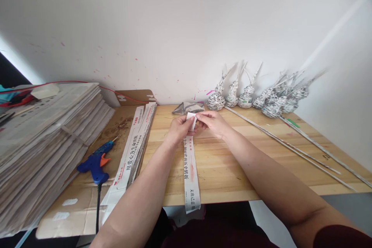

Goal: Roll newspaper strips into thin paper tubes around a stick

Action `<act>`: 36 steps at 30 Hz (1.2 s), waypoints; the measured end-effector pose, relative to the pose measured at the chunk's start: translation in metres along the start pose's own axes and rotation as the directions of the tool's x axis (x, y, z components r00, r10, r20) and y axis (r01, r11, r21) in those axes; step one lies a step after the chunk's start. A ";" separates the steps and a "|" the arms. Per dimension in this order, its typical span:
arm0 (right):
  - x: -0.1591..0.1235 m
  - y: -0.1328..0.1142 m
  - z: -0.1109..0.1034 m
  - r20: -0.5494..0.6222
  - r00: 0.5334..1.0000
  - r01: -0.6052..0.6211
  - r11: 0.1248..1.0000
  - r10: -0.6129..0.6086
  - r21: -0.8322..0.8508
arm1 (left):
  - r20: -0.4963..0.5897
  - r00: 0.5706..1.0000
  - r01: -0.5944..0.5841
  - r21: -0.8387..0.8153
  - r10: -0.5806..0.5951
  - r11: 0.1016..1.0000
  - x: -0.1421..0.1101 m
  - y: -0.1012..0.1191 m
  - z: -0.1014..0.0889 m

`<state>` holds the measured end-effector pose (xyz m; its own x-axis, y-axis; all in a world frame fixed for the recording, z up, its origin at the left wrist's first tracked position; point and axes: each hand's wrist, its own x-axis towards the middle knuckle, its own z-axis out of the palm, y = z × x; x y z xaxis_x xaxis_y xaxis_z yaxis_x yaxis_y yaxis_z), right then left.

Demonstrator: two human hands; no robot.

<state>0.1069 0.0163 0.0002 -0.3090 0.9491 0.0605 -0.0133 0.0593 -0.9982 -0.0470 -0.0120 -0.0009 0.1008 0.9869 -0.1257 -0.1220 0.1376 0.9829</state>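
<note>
A long newspaper strip with printed characters runs down the wooden table and hangs over its front edge. My left hand pinches the strip's far end, where a white part stands up between the fingers. From the other side, my right hand also has its fingertips closed on that white end. Both hands meet near the middle of the table, just in front of a folded grey cloth. Some of the fingers are hidden behind the paper.
A stack of newspapers stands at left. Beside it, a blue glue gun lies on cardboard, near more cut newspaper strips. Several woven paper gourd shapes line the wall. Thin paper rods cross the table at right.
</note>
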 end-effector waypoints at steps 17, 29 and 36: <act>0.000 -0.002 0.003 -0.097 0.993 -0.055 0.997 0.061 0.060 | 0.030 1.000 -0.010 0.063 0.008 0.998 0.001 -0.004 0.000; 0.001 0.001 0.003 -0.135 0.989 -0.050 0.996 0.060 0.076 | -0.003 1.000 0.021 0.032 -0.021 0.999 -0.001 -0.002 0.003; 0.001 0.001 -0.002 0.023 0.999 -0.050 0.997 0.049 0.054 | -0.053 0.998 0.022 0.010 -0.021 1.000 0.000 0.000 0.001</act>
<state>0.1088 0.0183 -0.0004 -0.3315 0.9434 0.0118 -0.0492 -0.0048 -0.9988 -0.0463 -0.0121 -0.0006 0.0507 0.9868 -0.1536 -0.1099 0.1584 0.9813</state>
